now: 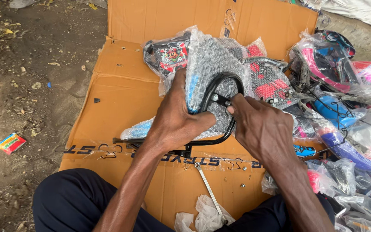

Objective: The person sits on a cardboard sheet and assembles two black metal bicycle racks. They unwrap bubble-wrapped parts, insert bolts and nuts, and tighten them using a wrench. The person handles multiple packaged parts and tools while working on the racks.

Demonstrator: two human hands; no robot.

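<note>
Head view: on flattened cardboard, a bubble-wrapped bike part sits centre; your left hand clamps it, so keep that firm while your right hand pinches the bolt on the black bracket squarely.

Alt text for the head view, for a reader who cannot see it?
Left hand grips a bubble-wrapped part with a curved black bar; right hand pinches a fitting on it. Below, a wrench lies on flattened cardboard.

Soft, even daylight, sharp focus throughout, faint shadows, mild glare on the plastic wrapping at right.
</note>
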